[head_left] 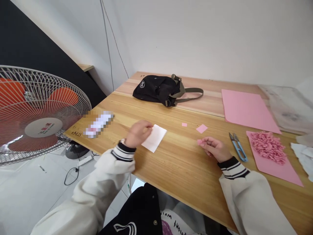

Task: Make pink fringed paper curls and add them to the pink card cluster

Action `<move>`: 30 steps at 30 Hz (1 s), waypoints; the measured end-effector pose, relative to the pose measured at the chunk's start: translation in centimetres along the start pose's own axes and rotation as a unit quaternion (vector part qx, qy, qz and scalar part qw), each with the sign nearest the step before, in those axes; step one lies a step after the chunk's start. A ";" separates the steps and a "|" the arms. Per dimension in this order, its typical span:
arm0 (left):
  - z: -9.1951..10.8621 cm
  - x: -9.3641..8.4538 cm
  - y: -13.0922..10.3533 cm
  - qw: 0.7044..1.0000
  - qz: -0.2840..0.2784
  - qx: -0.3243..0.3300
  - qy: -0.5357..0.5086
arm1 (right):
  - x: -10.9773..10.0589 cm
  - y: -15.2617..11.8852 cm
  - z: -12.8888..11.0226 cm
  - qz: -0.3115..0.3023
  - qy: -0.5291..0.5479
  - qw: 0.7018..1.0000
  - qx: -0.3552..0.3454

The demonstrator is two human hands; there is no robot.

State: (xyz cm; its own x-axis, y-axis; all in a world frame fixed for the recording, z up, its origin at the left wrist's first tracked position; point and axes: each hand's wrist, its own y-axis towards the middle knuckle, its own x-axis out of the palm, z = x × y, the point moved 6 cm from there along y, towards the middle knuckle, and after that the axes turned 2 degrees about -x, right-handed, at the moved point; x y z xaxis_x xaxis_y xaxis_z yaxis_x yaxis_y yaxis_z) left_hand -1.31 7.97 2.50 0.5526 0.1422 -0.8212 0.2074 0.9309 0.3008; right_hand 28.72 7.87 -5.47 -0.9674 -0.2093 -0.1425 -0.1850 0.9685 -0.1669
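Observation:
My left hand (pixel 138 134) is at the left edge of a white sheet of paper (pixel 156 138) lying on the table, its fingers curled together over the upper corner. Whether they grip the paper or something small is hidden. Between thumb and fingertips my right hand (pixel 215 148) pinches a small pink paper piece (pixel 200 142), held just above the tabletop. Beyond it lie a tiny pink square (pixel 184 124) and a larger pink paper piece (pixel 201 128). Blue-handled thread snips (pixel 238 147) lie to the right of my right hand, blades pointing away.
Right of the snips, a heap of pink pieces (pixel 268 147) rests on a pink sheet (pixel 288 171). Another pink sheet (pixel 249 109) lies behind. A black bag (pixel 156 89) sits at the back of the wooden table (pixel 176 176). A fan (pixel 44 127) stands left, near a blurred object (pixel 99 124).

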 end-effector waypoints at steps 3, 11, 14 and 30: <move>6.4 4.9 2.0 0.992 -0.038 0.057 -0.106 | 0.0 0.0 0.0 -0.007 0.036 0.999 -0.001; 10.5 12.8 2.7 0.937 -0.003 -0.024 -0.347 | -0.5 0.3 0.4 -0.019 0.089 0.996 -0.023; 9.6 14.3 2.2 0.883 -0.039 -0.087 -0.459 | -0.2 0.2 0.2 -0.029 0.060 0.998 -0.022; 9.4 15.6 2.3 0.800 -0.144 -0.157 -0.561 | 0.4 -0.2 -0.8 -0.014 0.002 1.000 -0.017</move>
State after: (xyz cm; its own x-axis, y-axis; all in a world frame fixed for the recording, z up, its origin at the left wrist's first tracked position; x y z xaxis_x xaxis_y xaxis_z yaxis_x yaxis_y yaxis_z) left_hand 15.35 9.14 -5.07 0.9318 -0.3201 0.1712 0.3401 0.9346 -0.1038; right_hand 28.21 7.65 -4.71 -0.9623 -0.2364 -0.1348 -0.2182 0.9662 -0.1371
